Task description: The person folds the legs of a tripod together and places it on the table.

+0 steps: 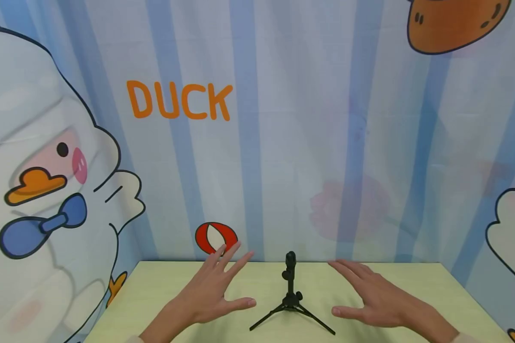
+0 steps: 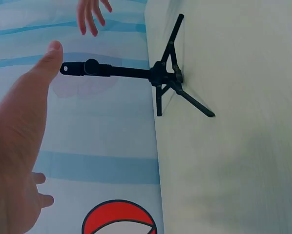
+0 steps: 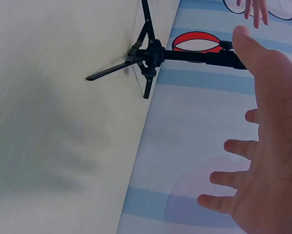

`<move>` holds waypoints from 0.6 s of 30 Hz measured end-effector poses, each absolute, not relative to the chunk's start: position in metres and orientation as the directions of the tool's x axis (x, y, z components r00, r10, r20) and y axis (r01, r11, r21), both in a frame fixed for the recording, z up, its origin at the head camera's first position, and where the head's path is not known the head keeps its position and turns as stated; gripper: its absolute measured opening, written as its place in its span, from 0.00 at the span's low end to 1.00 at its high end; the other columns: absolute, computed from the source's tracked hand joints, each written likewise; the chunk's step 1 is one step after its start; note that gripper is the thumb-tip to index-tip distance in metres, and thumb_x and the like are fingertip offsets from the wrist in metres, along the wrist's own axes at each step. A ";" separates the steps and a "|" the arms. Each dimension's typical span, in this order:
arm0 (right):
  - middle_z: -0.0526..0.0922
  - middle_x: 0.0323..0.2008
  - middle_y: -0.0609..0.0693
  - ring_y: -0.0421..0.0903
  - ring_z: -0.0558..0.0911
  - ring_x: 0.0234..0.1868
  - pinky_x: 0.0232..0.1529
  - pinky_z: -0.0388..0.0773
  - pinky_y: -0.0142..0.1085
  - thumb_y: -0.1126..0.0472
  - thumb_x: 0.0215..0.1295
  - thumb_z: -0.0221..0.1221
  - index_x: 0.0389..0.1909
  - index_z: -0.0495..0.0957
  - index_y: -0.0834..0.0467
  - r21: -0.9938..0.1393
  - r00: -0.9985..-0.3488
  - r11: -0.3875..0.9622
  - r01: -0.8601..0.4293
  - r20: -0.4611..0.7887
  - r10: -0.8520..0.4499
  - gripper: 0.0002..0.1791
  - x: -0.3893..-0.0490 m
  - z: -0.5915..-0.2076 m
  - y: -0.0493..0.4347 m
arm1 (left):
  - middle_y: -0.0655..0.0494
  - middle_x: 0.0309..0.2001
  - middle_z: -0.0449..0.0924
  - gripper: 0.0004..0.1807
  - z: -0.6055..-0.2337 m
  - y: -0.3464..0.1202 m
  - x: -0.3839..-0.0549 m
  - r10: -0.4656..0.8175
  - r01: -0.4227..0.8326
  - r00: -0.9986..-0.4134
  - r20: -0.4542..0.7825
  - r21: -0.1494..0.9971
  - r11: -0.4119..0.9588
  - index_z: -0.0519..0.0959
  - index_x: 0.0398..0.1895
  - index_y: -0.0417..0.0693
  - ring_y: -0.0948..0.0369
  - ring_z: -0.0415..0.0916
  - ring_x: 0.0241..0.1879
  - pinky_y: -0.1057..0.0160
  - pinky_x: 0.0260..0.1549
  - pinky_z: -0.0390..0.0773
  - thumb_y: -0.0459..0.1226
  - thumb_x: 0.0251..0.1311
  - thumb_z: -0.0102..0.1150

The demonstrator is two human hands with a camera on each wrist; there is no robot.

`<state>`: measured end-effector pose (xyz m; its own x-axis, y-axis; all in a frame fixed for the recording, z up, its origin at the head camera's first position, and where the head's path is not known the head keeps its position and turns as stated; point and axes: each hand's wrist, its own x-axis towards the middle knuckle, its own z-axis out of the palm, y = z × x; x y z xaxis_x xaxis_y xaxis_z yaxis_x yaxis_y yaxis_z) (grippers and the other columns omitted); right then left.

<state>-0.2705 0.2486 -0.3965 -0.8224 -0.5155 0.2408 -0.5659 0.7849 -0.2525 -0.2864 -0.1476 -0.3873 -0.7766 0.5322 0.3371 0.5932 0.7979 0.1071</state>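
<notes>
A small black tripod stand (image 1: 290, 300) stands upright on the table, its legs spread and a knob on its column. To its left my left hand (image 1: 208, 290) hovers with fingers spread and thumb pointing toward the stand, holding nothing. My right hand (image 1: 375, 297) is on the other side, fingers extended, also holding nothing. In the left wrist view the tripod stand (image 2: 158, 73) shows three legs, and the left thumb overlaps the top of its column. The right wrist view shows the tripod stand (image 3: 151, 56) with the right thumb (image 3: 248, 46) overlapping its upper end.
The pale yellow table (image 1: 163, 281) ends at a hanging blue-and-white striped curtain (image 1: 279, 143) behind. Printed on the curtain are a large duck (image 1: 47, 119), orange letters and a red-and-white ball (image 1: 203, 236). Curtain fabric also closes off both sides.
</notes>
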 end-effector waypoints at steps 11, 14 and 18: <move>0.60 0.69 0.46 0.53 0.62 0.68 0.60 0.64 0.61 0.30 0.60 0.52 0.73 0.53 0.41 -0.460 -0.857 0.731 -0.505 0.160 -0.491 0.42 -0.290 -0.412 0.235 | 0.63 0.73 0.48 0.42 -0.391 -0.120 -0.293 0.584 0.717 -0.666 0.464 0.182 0.673 0.47 0.74 0.75 0.55 0.53 0.70 0.43 0.53 0.73 0.66 0.58 0.50; 0.63 0.67 0.48 0.53 0.66 0.66 0.59 0.66 0.58 0.31 0.62 0.52 0.71 0.58 0.48 -0.493 -0.852 0.707 -0.507 0.162 -0.498 0.42 -0.294 -0.420 0.232 | 0.61 0.71 0.53 0.40 -0.392 -0.111 -0.296 0.572 0.738 -0.648 0.503 0.231 0.634 0.51 0.74 0.74 0.56 0.58 0.67 0.48 0.50 0.77 0.62 0.60 0.53; 0.68 0.64 0.51 0.55 0.71 0.60 0.52 0.72 0.57 0.35 0.64 0.54 0.69 0.60 0.52 -0.571 -0.847 0.655 -0.495 0.147 -0.511 0.39 -0.300 -0.430 0.227 | 0.60 0.68 0.57 0.38 -0.395 -0.099 -0.300 0.552 0.754 -0.643 0.531 0.311 0.579 0.55 0.72 0.71 0.58 0.63 0.63 0.51 0.50 0.77 0.57 0.60 0.57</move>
<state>-0.2999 0.2268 -0.4304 -0.8469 -0.5109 0.1472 -0.4945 0.6551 -0.5713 -0.2999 -0.0994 -0.3955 -0.6426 0.5519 0.5314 0.7540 0.5786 0.3108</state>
